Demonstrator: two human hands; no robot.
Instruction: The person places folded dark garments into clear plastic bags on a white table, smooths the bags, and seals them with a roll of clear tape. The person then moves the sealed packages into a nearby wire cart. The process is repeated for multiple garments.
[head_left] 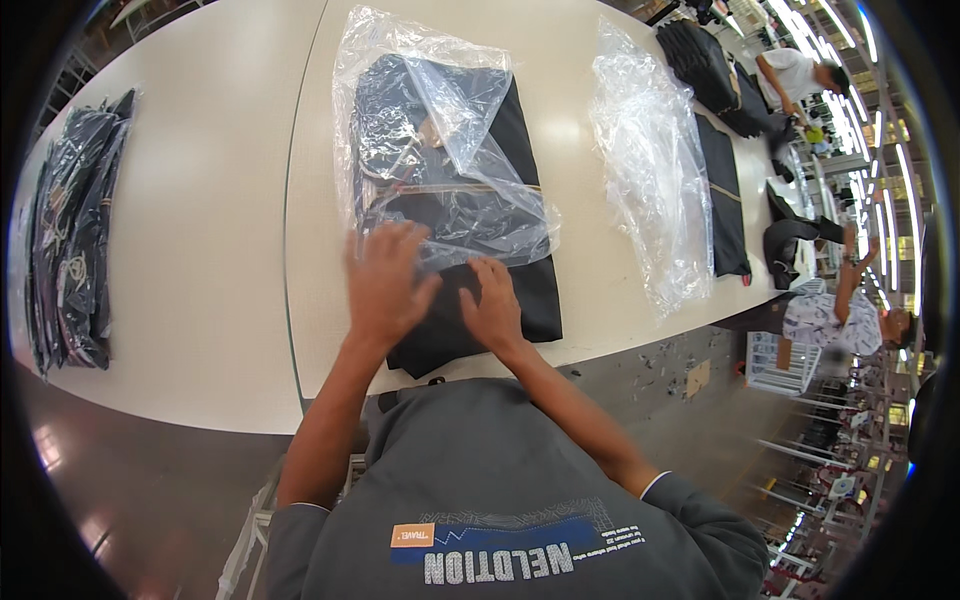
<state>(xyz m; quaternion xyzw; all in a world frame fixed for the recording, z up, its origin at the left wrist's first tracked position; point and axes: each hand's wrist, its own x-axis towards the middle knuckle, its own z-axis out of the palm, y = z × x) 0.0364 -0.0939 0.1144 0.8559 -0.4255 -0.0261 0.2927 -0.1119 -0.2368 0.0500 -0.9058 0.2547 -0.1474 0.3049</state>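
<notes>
A folded dark garment (535,305) lies on the table in front of me, its upper part under or inside a clear plastic bag (345,45). A thin tan band (470,188) crosses the garment. Over the bag's near left edge, my left hand (385,290) is spread, thumb apart, its fingers slightly blurred. Beside it, my right hand (493,308) rests at the bag's near edge, fingers loosely bent and thumb apart. Neither hand visibly grips anything; fingertip contact with the film is hard to make out.
At the far left lies a stack of bagged dark garments (75,235). To the right sit a crumpled clear bag (655,165) and another banded dark garment (722,200). A dark pile (705,70) is behind them. People work at the right, near a white crate (785,365).
</notes>
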